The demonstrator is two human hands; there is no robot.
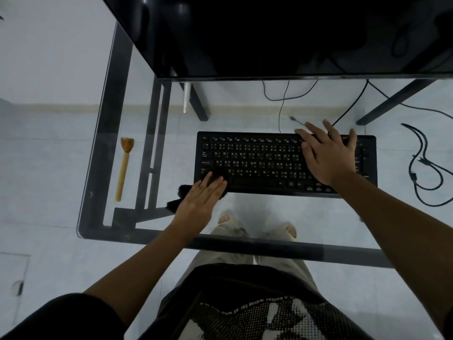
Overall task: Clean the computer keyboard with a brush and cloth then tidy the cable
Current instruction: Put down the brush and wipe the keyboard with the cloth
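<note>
A black keyboard (259, 163) lies on the glass desk (318, 217). My left hand (199, 198) lies flat with straight fingers on a black cloth (182, 188), pressing it onto the keyboard's lower left corner; most of the cloth is hidden under the hand. My right hand (327, 153) rests spread and flat across the keyboard's right side. A wooden brush (124, 165) with light bristles lies on the glass to the left, apart from both hands. The keyboard's thin cable (282, 106) runs from its back edge toward the monitor.
A large black monitor (282, 33) overhangs the back of the desk. A looped black cable (424, 168) lies at the right. The desk's black frame legs (152, 143) and my feet show through the glass. The front glass edge (245, 244) runs close to my body.
</note>
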